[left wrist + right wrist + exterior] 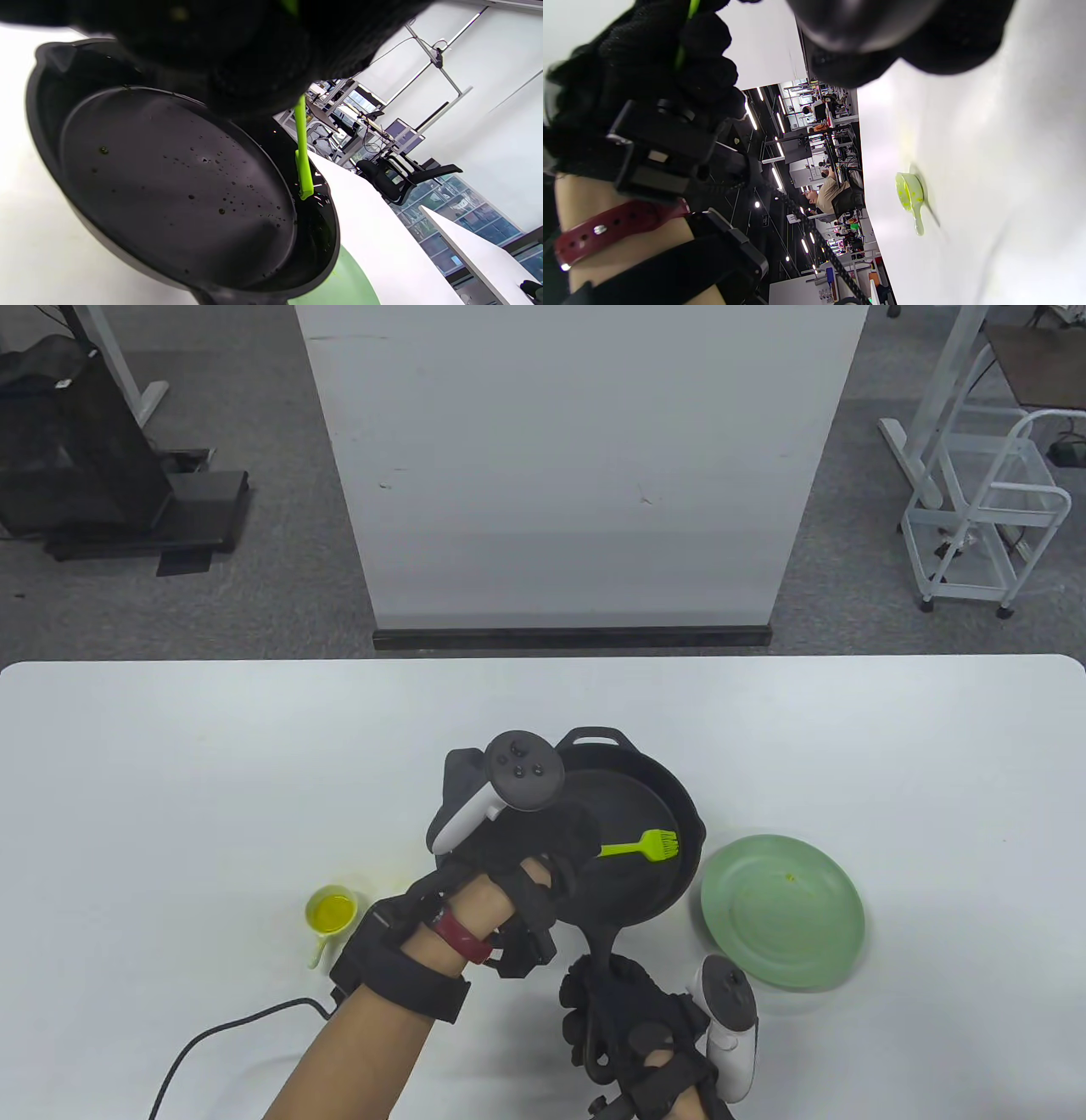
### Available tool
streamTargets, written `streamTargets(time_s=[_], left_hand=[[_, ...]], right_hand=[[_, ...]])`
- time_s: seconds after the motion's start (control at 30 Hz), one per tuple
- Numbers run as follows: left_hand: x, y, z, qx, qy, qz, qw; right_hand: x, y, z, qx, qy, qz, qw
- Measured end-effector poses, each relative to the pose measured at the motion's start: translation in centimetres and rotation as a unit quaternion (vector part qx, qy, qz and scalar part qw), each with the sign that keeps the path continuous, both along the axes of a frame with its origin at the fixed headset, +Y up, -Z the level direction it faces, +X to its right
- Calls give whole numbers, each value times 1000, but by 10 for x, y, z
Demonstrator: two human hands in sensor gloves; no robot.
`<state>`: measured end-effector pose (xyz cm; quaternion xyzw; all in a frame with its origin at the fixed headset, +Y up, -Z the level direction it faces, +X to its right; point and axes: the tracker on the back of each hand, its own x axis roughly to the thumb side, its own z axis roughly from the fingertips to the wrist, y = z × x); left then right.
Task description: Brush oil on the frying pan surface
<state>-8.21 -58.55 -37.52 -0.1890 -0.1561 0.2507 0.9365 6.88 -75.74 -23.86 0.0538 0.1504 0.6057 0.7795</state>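
Note:
A black cast-iron frying pan (628, 806) sits mid-table. My left hand (543, 848) reaches over it and grips the handle of a green silicone brush (645, 845). The bristles lie on the pan's right inner side. In the left wrist view the brush (302, 161) hangs from my gloved fingers (254, 55) onto the pan's oily rim area (169, 182). My right hand (619, 1010) grips the pan's handle (604, 940) at the near edge. A small yellow-green cup of oil (330, 914) stands left of the pan and also shows in the right wrist view (910, 195).
A pale green plate (782, 921) lies right of the pan, close to its rim. A black cable (212, 1044) runs from my left wrist across the near left of the table. A faint oil smear marks the table by the cup.

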Motion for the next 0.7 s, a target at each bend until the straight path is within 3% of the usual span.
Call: streamTargets(time_s=[0.17, 0.27, 0.7], left_hand=[[-9, -16, -11, -17, 34, 0, 999], [-16, -22, -16, -5, 49, -39, 998], [-60, -13, -17, 6, 92, -146, 985]], right_hand=[[-1, 0, 0, 9, 2, 8, 1000], [0, 0, 0, 10, 0, 8, 1000], [0, 0, 1, 2, -4, 0, 1000]])
